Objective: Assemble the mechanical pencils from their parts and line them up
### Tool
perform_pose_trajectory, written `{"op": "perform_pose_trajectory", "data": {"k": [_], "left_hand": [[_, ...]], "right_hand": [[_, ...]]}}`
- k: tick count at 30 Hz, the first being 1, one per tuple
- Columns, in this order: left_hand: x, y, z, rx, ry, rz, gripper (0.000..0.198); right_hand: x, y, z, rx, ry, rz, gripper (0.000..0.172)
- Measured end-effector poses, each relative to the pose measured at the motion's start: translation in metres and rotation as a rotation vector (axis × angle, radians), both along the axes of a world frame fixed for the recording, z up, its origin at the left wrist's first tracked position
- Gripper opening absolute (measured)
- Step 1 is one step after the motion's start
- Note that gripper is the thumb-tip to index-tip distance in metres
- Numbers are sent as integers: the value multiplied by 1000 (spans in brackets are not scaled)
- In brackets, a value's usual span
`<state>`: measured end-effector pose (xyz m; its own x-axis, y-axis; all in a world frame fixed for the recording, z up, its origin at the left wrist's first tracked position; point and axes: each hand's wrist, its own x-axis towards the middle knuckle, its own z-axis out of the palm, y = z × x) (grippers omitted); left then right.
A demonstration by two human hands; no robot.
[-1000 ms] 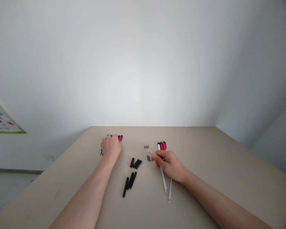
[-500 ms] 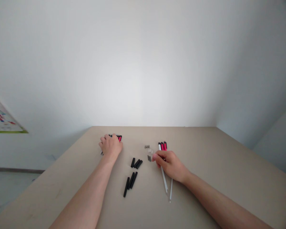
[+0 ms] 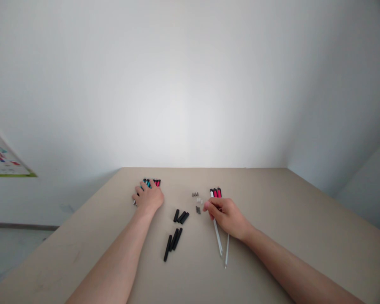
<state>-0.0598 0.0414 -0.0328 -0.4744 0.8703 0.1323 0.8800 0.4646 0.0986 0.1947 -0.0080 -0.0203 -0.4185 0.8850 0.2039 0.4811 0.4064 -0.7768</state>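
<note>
My left hand (image 3: 148, 196) lies on a bunch of pens (image 3: 152, 183) with pink and teal ends at the far left of the beige table (image 3: 272, 219), its fingers spread over them. My right hand (image 3: 225, 214) rests on a row of white refills (image 3: 218, 240) with red and black ends, thumb and forefinger pinched on something I cannot make out. Small grey and clear pen parts (image 3: 196, 202) lie just left of its fingertips. Between my hands lie three short black caps (image 3: 181, 217) and three longer black barrels (image 3: 172, 243).
A white wall stands behind the table. A poster (image 3: 3, 160) hangs low on the left wall. The table's left edge drops to a grey floor (image 3: 9, 249).
My left hand has drawn back a little and its fingers have spread, which uncovers the teal pen ends. My right hand has shifted slightly to the right along the refills.
</note>
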Motion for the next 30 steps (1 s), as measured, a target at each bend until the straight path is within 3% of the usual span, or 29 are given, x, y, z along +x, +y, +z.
{"op": "perform_pose_trajectory", "data": {"k": [3,10,13,19,26,30], "left_hand": [[1,-1,0,-5,-5,9,54],[2,-1,3,-1,-22,21,54],[2,-1,4,-5,-28,24,54],[-1,1,2,-3,-8,11,55],[-3,2,0,-43,-2,-19,55],[2,0,4,41,35,-49,53]], "right_hand": [[2,5,-2,38,30,-101,39],[22,21,2,170,-1,-514,43],[27,25,2,155,-70,-585,41],[26,28,-2,120,-216,-574,21],[27,23,6,66,-382,-561,17],[27,19,12,32,-443,-480,16]]}}
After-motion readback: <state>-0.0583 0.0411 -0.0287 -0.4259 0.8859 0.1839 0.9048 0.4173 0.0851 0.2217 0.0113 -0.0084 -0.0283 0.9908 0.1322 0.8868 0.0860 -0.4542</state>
